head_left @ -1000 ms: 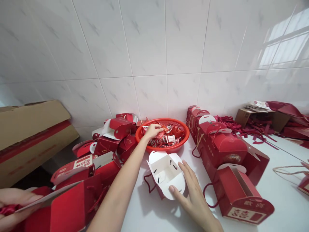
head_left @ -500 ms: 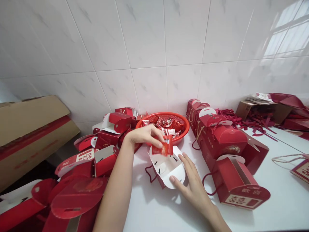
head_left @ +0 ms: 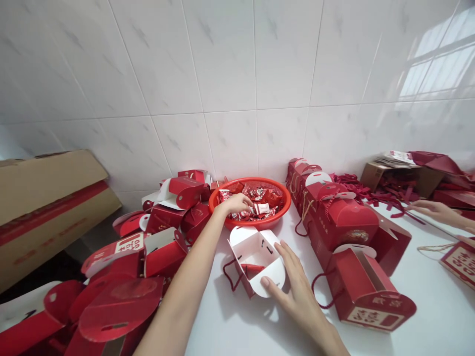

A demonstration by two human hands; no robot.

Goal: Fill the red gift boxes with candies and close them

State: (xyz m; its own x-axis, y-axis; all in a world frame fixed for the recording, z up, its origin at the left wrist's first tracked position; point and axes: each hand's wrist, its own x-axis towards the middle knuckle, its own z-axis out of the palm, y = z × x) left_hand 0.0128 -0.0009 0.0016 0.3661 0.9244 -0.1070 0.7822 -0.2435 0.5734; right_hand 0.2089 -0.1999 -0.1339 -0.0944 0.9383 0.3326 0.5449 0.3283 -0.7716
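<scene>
A red gift box [head_left: 256, 254] with a white lining stands with its flaps unfolded on the white table. Inside it lies a red packet [head_left: 253, 268]. My right hand [head_left: 295, 284] steadies this box, its thumb on the near white flap and its fingers along the right side. My left hand [head_left: 237, 202] dips into the red plastic basket [head_left: 213, 202] behind the box, among small wrapped packets [head_left: 272, 198]. Its fingers are curled together, and what lies under the fingertips is hidden.
Several red boxes [head_left: 163, 212] are heaped on the left beside a cardboard carton [head_left: 52, 198]. A row of closed gift boxes [head_left: 334, 217] stands to the right. Another person's hand [head_left: 438, 212] is at the far right, near dark red ribbons [head_left: 349, 183] and a tag [head_left: 460, 262].
My left hand has let go of a red packet, which now lies in the open box, and has moved up into the basket. A co-worker's hand has appeared at the right.
</scene>
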